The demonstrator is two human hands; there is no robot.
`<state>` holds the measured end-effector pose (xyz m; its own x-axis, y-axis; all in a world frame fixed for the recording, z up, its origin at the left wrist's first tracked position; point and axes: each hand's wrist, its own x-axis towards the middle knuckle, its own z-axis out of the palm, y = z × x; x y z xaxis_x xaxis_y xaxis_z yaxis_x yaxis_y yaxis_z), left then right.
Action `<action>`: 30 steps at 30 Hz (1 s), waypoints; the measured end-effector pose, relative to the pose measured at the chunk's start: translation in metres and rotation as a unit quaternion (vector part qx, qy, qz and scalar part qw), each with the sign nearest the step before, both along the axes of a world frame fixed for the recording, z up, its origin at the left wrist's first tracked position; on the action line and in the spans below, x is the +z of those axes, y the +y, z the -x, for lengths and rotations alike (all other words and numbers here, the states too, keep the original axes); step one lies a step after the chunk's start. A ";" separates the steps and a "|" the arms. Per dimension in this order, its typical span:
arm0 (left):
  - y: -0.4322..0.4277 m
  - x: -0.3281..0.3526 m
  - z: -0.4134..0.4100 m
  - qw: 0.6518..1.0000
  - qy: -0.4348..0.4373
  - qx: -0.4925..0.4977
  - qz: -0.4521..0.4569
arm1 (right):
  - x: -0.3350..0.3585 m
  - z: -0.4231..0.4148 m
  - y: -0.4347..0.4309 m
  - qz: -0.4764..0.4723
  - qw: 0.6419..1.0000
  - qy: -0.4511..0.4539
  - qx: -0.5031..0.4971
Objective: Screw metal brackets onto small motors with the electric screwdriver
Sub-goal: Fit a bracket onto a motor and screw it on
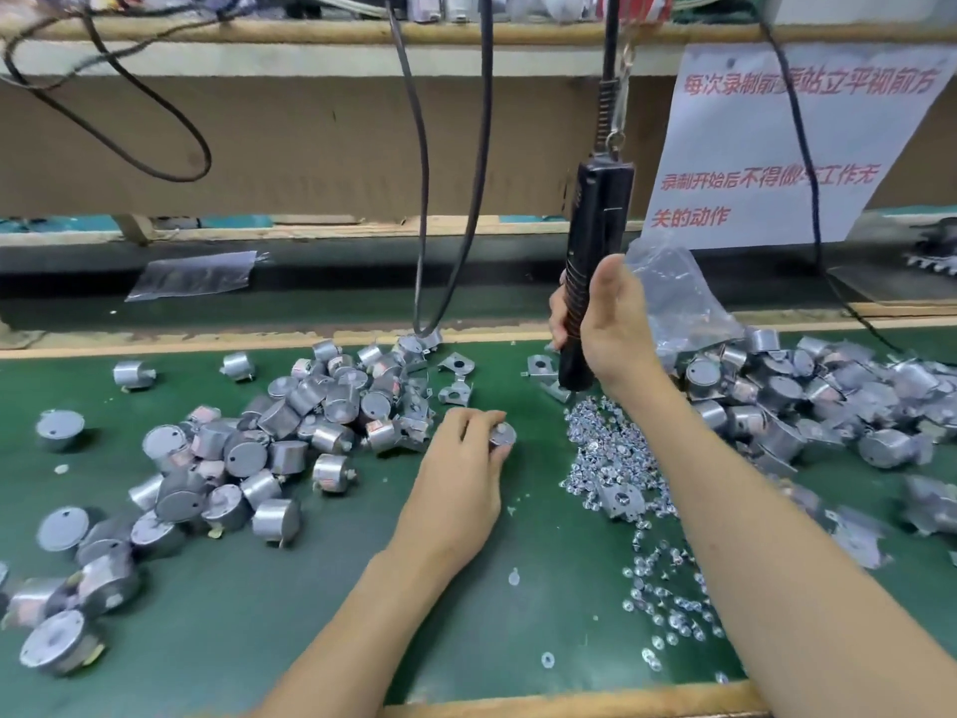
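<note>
Green counter [321, 614], viewed from the near edge.

Left hand [458, 474]: rests on the mat near the centre, fingers [474, 419] curled and pinching a single small motor [502, 435] by its round body. The motor sits on the counter with its shaft end up. No bracket can be made out on it.

Right hand [613, 323]: raised above the counter, farther back and to the right of the left hand. Its fingers are wrapped round the ribbed grip of the black electric screwdriver [595, 220], thumb lying up along the body. The tool stands nearly upright and hangs from a sprung cord overhead. Its tip points down among loose brackets [455, 378] at the far side. The bit itself is too blurred to judge.

Stock on the counter:
- a heap of bare motors [290, 432] to the left
- a spill of screws [606, 448] just right of the held motor, one bracket plate [621, 502] lying in it
- a second heap of motors [777, 401] at the far right, some with brackets — beside a clear plastic bag [673, 292]

A white notice [787, 142] with red characters hangs behind.
</note>
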<state>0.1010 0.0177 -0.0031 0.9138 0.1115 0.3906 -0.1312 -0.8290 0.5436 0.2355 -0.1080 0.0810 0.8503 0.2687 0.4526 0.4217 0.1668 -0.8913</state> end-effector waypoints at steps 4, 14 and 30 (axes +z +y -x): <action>-0.002 -0.008 -0.016 0.999 0.021 -0.007 -0.040 | -0.008 -0.005 0.003 -0.018 1.000 0.012 -0.003; 0.005 -0.010 -0.017 0.999 0.027 0.010 0.046 | -0.018 -0.010 0.011 -0.029 0.999 0.016 -0.014; 0.000 0.001 -0.042 0.989 0.094 0.113 0.031 | -0.020 -0.007 0.010 -0.018 0.999 0.025 -0.018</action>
<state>0.1432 0.0177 -0.0019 0.9186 0.3402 0.2012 0.1628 -0.7896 0.5917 0.2429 -0.0980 0.0606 0.8809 0.2222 0.4179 0.3827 0.1851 -0.9051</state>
